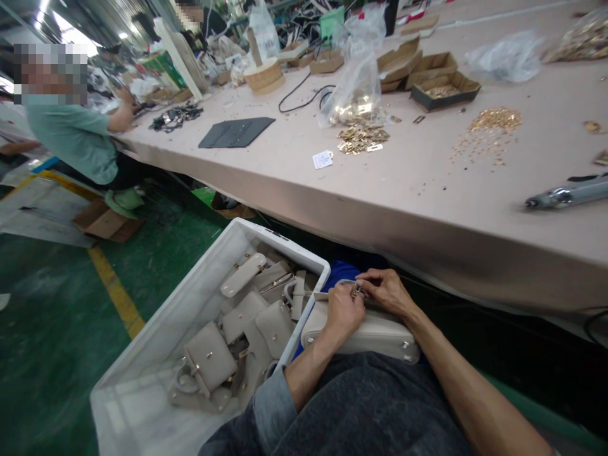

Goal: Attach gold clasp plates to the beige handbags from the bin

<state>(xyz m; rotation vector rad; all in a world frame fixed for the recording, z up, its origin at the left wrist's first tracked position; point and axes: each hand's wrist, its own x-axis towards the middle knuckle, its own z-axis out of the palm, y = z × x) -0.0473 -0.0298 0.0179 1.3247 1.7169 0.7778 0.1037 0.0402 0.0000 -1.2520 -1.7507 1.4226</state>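
Note:
A beige handbag (380, 330) lies across my lap, its base with small metal feet turned toward me. My left hand (346, 309) is closed at the bag's far edge, its fingers bent around a strap or flap there. My right hand (387, 292) meets it from the right, thumb and fingers pinched at a small shiny metal fitting (357, 289) between the two hands. The fitting's exact kind is too small to make out. Left of the bag, a white plastic crate (156, 326) holds several similar beige handbags (211, 358).
The long covered table (427, 190) runs in front of me. On it are a pile of gold metal plates (361, 138), small gold pieces (496, 120), a cardboard box (444, 90), a dark sheet (236, 132) and a power screwdriver (567, 193). A co-worker (71, 136) sits at left.

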